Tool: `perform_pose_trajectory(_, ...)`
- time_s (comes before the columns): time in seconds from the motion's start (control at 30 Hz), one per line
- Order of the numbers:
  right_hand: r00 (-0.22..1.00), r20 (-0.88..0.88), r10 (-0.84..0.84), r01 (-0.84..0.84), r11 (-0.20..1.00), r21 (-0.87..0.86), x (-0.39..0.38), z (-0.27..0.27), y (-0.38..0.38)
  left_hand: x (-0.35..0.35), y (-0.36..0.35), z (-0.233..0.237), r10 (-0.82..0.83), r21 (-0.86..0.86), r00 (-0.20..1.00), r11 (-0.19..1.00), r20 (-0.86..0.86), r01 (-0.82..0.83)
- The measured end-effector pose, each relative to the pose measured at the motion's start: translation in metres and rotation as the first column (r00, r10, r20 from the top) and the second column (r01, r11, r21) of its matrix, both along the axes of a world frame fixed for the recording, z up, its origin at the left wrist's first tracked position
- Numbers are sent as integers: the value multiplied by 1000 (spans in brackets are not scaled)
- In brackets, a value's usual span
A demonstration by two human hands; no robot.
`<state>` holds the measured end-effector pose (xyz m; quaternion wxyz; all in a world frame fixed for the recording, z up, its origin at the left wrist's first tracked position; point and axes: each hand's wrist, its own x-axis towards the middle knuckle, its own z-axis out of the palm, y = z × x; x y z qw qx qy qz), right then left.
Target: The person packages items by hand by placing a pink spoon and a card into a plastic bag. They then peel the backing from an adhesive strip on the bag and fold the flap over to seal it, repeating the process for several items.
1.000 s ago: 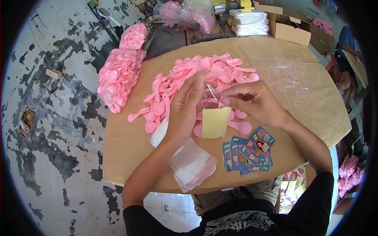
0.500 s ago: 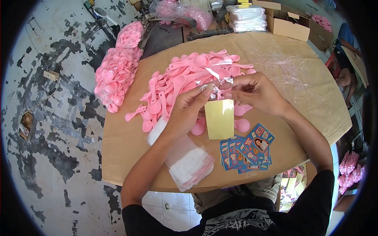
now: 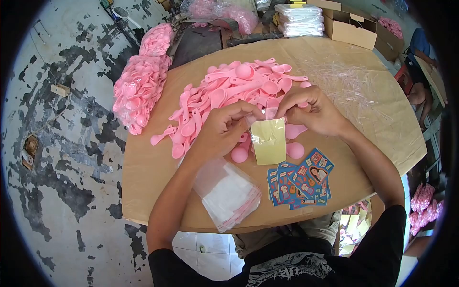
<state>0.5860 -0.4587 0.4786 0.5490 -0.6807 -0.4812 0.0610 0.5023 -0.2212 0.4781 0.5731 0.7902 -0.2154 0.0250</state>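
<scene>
A clear plastic bag with a yellow card (image 3: 268, 142) in it hangs upright between my hands. My left hand (image 3: 228, 128) pinches the bag's upper left corner. At its upper right, the closed fingers of my right hand (image 3: 313, 114) grip the bag's edge. Pink plastic spoons (image 3: 217, 98) lie in a large heap just behind my hands, some showing beside the card. Below the card, blue printed cards (image 3: 301, 181) are spread in an overlapping pile. A stack of clear plastic bags (image 3: 228, 196) lies under my left forearm.
Bulging bags of pink spoons (image 3: 138, 91) stand at the table's left edge. Thin clear plastic strips (image 3: 339, 86) are scattered on the right of the brown-covered table (image 3: 158, 191). Behind it are wrapped white stacks (image 3: 301, 21) and a cardboard box (image 3: 351, 31). A person (image 3: 420, 71) sits far right.
The shiny plastic flap that stood up between my fingers is now down at the card's top. My hands have drawn slightly apart, and the card tilts a little.
</scene>
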Motion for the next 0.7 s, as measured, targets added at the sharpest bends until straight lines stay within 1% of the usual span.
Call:
perform_pose_trajectory(0.1,986,167,9,-9,1000,0,1,0,-1,1,3,0,-33,15,999,999,4,33)
perform_pose_trajectory(0.13,976,217,15,-16,1000,3,1,2,0,1,4,1,-22,-9,999,1000,-30,22)
perform_pose_trajectory(0.23,977,214,6,-9,1000,9,0,2,1,-2,4,4,-7,-74,993,997,-116,-2)
perform_pose_trajectory(0.3,964,265,12,-9,1000,-14,0,3,1,-2,5,5,-17,-113,988,994,-152,0)
perform_pose_trajectory(0.33,957,291,15,-8,1000,-27,-1,4,1,-2,4,4,3,-77,993,997,-114,-12)
perform_pose_trajectory(0.4,931,358,-68,86,996,-33,7,5,-3,-1,0,0,39,-10,999,999,-32,-40)
perform_pose_trajectory(0.43,914,391,-110,134,990,-34,8,6,-4,-1,1,0,38,-15,999,999,-33,-38)
perform_pose_trajectory(0.47,975,200,-93,94,996,2,4,8,-4,-1,1,1,36,-21,999,999,-34,-37)
perform_pose_trajectory(0.5,998,2,-62,62,997,44,-5,16,-3,-1,1,3,34,-29,999,999,-36,-35)
perform_pose_trajectory(0.57,985,-172,-20,20,1000,-6,-24,26,0,-2,-5,4,-27,-108,998,994,53,32)
perform_pose_trajectory(0.6,989,-150,-15,-1,995,-104,-32,29,1,-3,-8,3,-51,-149,994,987,98,65)
perform_pose_trajectory(0.63,991,-131,-5,-21,979,-200,-40,30,1,-4,-7,4,-71,-194,993,977,93,88)
perform_pose_trajectory(0.67,985,-173,3,-22,994,-106,-47,34,-1,-4,-3,8,-90,-236,992,965,93,110)
perform_pose_trajectory(0.7,972,-231,-41,15,993,-117,-51,42,-7,-4,1,14,-109,-274,989,952,101,133)
